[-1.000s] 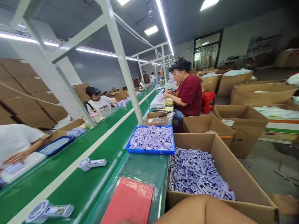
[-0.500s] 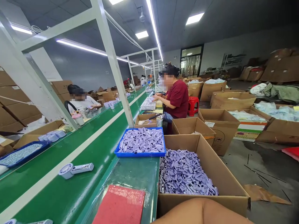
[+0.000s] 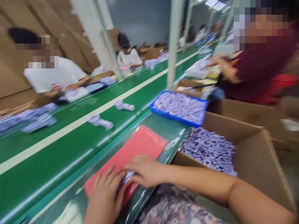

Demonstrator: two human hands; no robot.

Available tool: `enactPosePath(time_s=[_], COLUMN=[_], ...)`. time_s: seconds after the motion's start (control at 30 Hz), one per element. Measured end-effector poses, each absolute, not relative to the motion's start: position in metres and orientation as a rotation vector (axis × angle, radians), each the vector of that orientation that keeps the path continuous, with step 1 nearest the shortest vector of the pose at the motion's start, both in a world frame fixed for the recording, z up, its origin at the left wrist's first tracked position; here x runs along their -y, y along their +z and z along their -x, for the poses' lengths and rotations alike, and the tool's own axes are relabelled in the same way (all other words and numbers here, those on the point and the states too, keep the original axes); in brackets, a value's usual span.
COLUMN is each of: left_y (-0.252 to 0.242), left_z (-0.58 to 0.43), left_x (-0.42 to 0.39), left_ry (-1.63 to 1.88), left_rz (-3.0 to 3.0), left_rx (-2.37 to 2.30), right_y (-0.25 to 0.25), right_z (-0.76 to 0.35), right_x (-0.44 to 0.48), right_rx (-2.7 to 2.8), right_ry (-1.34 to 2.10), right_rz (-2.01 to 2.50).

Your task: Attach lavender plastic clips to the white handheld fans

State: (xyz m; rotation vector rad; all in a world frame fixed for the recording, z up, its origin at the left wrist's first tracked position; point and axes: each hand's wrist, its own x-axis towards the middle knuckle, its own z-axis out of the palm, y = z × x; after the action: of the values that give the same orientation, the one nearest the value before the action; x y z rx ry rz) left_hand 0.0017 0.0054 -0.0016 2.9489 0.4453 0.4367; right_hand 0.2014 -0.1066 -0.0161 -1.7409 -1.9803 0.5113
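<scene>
Over a red pad (image 3: 142, 141) on the bench, my left hand (image 3: 106, 193) and my right hand (image 3: 147, 169) come together. Between them is a small lavender plastic part (image 3: 129, 176), mostly covered by my fingers. My left fingers curl against its near left side, while my right fingers and thumb pinch it from the right. Motion blur hides its exact shape. Beyond the pad stands a blue tray (image 3: 174, 117) heaped with small lavender pieces.
Left of the bench runs a green conveyor belt (image 3: 77, 146) carrying lavender round-ended parts (image 3: 101, 122). To the right, a cardboard carton (image 3: 254, 155) holds many lavender pieces (image 3: 207, 152). A metal post (image 3: 174, 46) rises behind the tray. Co-workers sit across the belt and ahead on the right.
The view has swung left and down. Both my hands now show over the red pad with a lavender part; before, only a bare arm or limb showed at the bottom edge.
</scene>
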Motion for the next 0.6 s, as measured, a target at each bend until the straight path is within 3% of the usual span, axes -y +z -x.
enactPosePath(time_s=[0.43, 0.6], left_y=[0.016, 0.032], left_z=[0.000, -0.008], left_x=[0.018, 0.018], left_ry=[0.185, 0.106], left_rz=[-2.879, -3.105], left_rx=[-0.463, -0.515], right_y=[-0.022, -0.028], right_z=[-0.201, -0.217], right_x=[0.124, 0.130], right_rx=[1.871, 1.718], right_ry=[0.615, 0.586], right_rz=[1.570, 1.491])
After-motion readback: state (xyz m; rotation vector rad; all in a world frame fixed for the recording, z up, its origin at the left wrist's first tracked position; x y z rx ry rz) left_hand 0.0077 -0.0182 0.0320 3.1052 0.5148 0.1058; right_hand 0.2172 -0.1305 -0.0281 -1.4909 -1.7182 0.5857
